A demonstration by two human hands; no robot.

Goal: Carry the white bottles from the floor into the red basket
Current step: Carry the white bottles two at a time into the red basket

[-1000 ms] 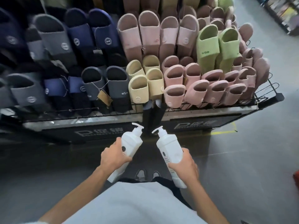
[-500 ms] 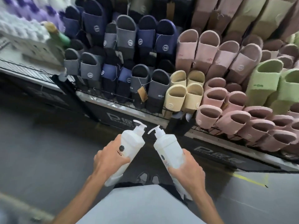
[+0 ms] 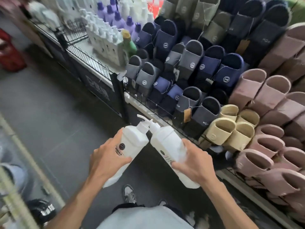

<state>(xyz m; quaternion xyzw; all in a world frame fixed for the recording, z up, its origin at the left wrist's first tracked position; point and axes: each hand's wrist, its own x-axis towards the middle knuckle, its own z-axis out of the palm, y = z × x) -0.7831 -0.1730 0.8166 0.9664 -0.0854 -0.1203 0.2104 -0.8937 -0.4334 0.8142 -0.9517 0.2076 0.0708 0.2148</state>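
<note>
While the pump tops [image 3: 147,123] meet, the left hand [image 3: 107,161] grips one white bottle [image 3: 132,144], the right hand [image 3: 194,163] a second bottle [image 3: 166,146]

Single wide-angle cam on my head, faced forward and down, close above my left hand [image 3: 107,161] and right hand [image 3: 193,162]

Wire rail [image 3: 90,59] — thin black metal, painted, slightly glossy.

Behind the wire rail: navy slippers [image 3: 229,75], grey slippers [image 3: 189,58], pink slippers [image 3: 257,90] and cream slippers [image 3: 221,129], all matt, foam-like, finely textured. Brown paper tag [image 3: 187,115] on thin string.

In front of the wire rail: left bottle [image 3: 132,144] and right bottle [image 3: 166,146], white plastic, smooth, low sheen, printed labels.

Floor [image 3: 49,104] below the wire rail — grey, smooth, dull shine.

Shirt [image 3: 143,219], well in front of the wire rail: pale matt cloth.
</note>
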